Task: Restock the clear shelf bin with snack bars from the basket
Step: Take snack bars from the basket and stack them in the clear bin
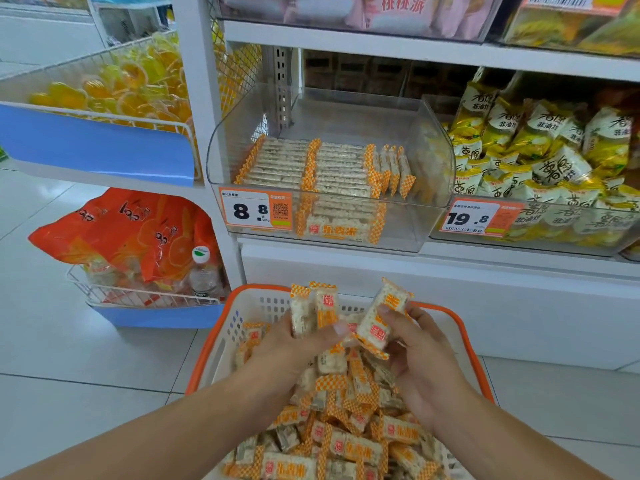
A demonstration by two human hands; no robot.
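The white shelf unit [381, 46] fills the upper part of the view, standing on a pale tiled floor [69, 358]. On its middle shelf, at the left end beside the upright, sits the clear bin [433, 161], partly filled: snack bars [329, 171] stand on edge in neat rows across its front and left, while its back and right side are bare. An orange price tag [256, 209] reading 8.8 is stuck to the bin's front left corner. To the right, a neighbouring bin holds yellow-and-white packets [540, 154] behind a tag [474, 218] reading 19.8. To the left, wire racks carry yellow sweets [114, 84] above and orange bags [131, 230] with a water bottle [204, 271] below.

Low in the middle, on the floor in front of the unit, the orange-rimmed basket [221, 334] is heaped with loose bars [346, 438] in orange-checked wrappers.

Above the heap, the left hand [294, 348] has its grip closed on two or so bars [313, 310] held upright, thumb across their fronts. The right hand [419, 351] pinches one bar [381, 313], tilted, between thumb and fingers. The two hands are close together, their bars nearly touching, over the basket's far half and well below the bin.
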